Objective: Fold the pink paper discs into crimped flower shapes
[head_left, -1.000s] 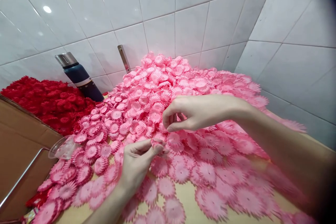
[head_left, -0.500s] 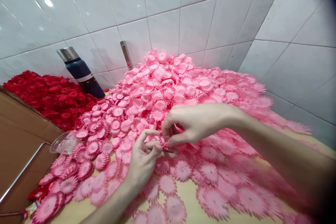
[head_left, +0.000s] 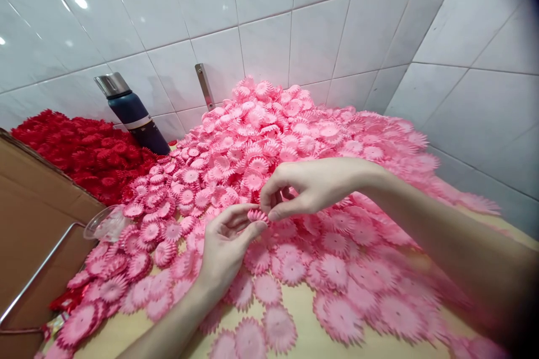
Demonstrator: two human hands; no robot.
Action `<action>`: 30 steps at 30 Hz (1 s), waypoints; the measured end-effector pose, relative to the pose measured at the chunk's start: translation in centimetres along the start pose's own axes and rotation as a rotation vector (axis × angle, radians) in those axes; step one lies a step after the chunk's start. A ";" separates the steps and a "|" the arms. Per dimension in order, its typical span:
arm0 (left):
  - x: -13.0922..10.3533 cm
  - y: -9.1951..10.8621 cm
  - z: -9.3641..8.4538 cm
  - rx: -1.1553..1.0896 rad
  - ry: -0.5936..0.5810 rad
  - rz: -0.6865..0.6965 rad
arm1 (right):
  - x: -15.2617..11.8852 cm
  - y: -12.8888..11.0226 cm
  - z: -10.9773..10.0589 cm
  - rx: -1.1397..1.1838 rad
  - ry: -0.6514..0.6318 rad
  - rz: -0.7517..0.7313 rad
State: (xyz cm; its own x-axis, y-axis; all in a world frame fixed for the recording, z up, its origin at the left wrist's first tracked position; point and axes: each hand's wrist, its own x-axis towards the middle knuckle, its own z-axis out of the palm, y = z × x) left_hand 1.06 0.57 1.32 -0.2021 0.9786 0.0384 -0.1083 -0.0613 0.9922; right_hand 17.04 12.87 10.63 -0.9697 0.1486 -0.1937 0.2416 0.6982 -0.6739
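Indoors, pale tabletop [head_left: 300,314], pink discs [head_left: 261,129] by tiled wall [head_left: 265,45], left hand [head_left: 225,244] pinching one disc [head_left: 257,216], right hand [head_left: 305,186] alongside, grip unclear.

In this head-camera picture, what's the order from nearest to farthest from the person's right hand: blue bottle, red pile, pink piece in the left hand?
1. Pink piece: in the left hand, just beside the right hand.
2. Blue bottle: farther back, leftward, near the tiled wall.
3. Red pile: mostly left of the bottle.

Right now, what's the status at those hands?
Left hand holds frilled pink disc. Right hand at its edge, contact unclear. Pink pile close behind.
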 end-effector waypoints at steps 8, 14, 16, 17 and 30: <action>-0.2 -0.3 0.2 -0.068 -0.120 0.025 | 0.1 0.1 0.0 0.018 0.023 0.019; -0.3 -0.2 0.1 -0.066 -0.156 0.021 | 0.3 0.2 0.1 0.045 0.019 0.003; -0.3 -0.2 0.1 -0.063 -0.156 0.022 | 0.4 0.2 0.2 0.052 0.024 0.001; -0.3 -0.2 0.1 -0.062 -0.155 0.020 | 0.4 0.2 0.2 0.058 0.027 -0.002; -0.4 -0.2 0.2 -0.075 -0.156 0.005 | 0.3 0.2 0.2 0.097 0.000 -0.008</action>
State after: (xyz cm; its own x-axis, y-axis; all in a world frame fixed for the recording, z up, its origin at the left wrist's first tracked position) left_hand 1.36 0.28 1.15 -0.0504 0.9965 0.0669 -0.1813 -0.0750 0.9806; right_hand 16.77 12.92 10.36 -0.9717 0.1430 -0.1880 0.2359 0.6283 -0.7413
